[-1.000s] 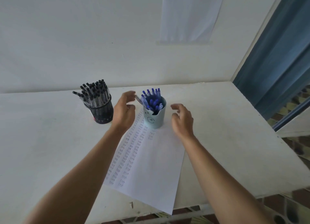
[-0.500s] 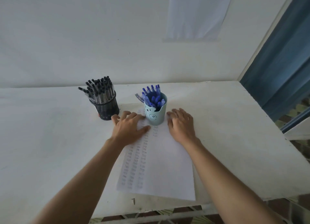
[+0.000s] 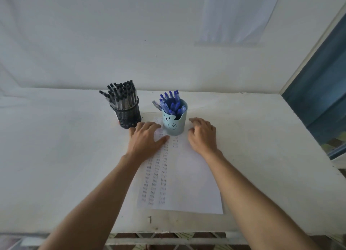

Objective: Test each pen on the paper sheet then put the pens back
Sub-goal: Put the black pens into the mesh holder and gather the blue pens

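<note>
1. Head view: the left grip [image 3: 146, 139] lies flat with its fingers spread and relaxed. It presses the far left part of the sheet [image 3: 194, 184] and holds nothing.
2. The right grip [image 3: 203, 137] is also empty, its fingers loosely bent with the tips down just right of the cup [image 3: 175, 124]. I cannot tell whether those tips rest on the paper's edge or on bare counter [image 3: 56, 156].
3. The sheet runs lengthwise between the forearms. Columns of small test marks fill its left half, and its right half is blank.
4. The cup stands on the sheet's far end, between the two grips. It is full of blue pens [image 3: 171, 104], one of them leaning out to the left.
5. A mesh pot [image 3: 127, 116] packed with black pens [image 3: 120, 96] stands just beyond the left grip, apparently off the paper.
6. No pen is out, so the step in hand looks like steadying the sheet before a test.
7. The next move likely calls for one grip to keep the paper pinned. The other should lift and pinch a single pen from the crowded cup without tipping it, then write in the blank half.
</note>
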Demonstrator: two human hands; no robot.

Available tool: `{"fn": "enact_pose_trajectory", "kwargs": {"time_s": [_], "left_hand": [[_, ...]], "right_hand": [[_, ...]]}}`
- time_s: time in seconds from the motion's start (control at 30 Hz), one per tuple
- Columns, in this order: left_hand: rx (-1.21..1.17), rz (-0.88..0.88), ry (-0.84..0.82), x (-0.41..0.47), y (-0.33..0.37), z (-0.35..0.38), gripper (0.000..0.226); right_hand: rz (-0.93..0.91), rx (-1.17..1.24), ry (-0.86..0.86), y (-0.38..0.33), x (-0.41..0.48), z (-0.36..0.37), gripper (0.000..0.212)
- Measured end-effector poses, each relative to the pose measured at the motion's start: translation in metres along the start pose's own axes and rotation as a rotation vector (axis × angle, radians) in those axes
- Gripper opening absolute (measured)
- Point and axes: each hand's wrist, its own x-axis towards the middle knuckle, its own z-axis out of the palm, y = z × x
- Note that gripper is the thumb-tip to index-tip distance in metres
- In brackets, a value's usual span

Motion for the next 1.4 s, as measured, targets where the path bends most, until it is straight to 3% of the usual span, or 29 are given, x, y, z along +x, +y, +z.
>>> {"fn": "enact_pose_trajectory", "kwargs": {"time_s": [0.07, 0.13, 0.2, 0.27, 0.37, 0.43, 0.6, 1.0, 1.4], "left_hand": [[-0.159, -0.084, 0.228, -0.006, 0.001, -0.002, 0.038], [-0.330, -0.298, 0.482, -0.007, -0.001, -0.009, 0.029], [-0.488, -0.593, 0.598, 0.000, -0.006, -0.017, 0.041], [-0.629, -0.773, 0.602, 0.009, -0.012, -0.025, 0.060], [-0.798, -0.728, 0.487, 0.021, -0.024, -0.028, 0.095], [-0.817, -0.690, 0.419, 0.028, -0.032, -0.028, 0.106], [-0.702, -0.707, 0.405, 0.037, -0.038, -0.032, 0.074], [-0.661, -0.460, 0.298, 0.051, 0.020, -0.028, 0.070], [-0.644, -0.460, 0.209, 0.063, 0.036, 0.001, 0.076]], "right_hand": [[0.035, 0.270, -0.022, -0.012, -0.001, -0.001, 0.066], [-0.011, 0.506, -0.067, -0.026, -0.002, -0.001, 0.066], [-0.075, 0.649, -0.024, -0.037, -0.002, 0.006, 0.068], [-0.084, 0.727, 0.037, -0.042, -0.003, 0.013, 0.078], [-0.015, 0.750, 0.059, -0.045, -0.002, 0.018, 0.076], [0.018, 0.749, 0.062, -0.046, 0.001, 0.019, 0.068], [0.002, 0.759, 0.121, -0.040, 0.004, 0.012, 0.061], [-0.004, 0.747, 0.372, -0.005, 0.018, -0.015, 0.066], [0.082, 0.717, 0.189, 0.018, 0.033, -0.010, 0.079]]}}
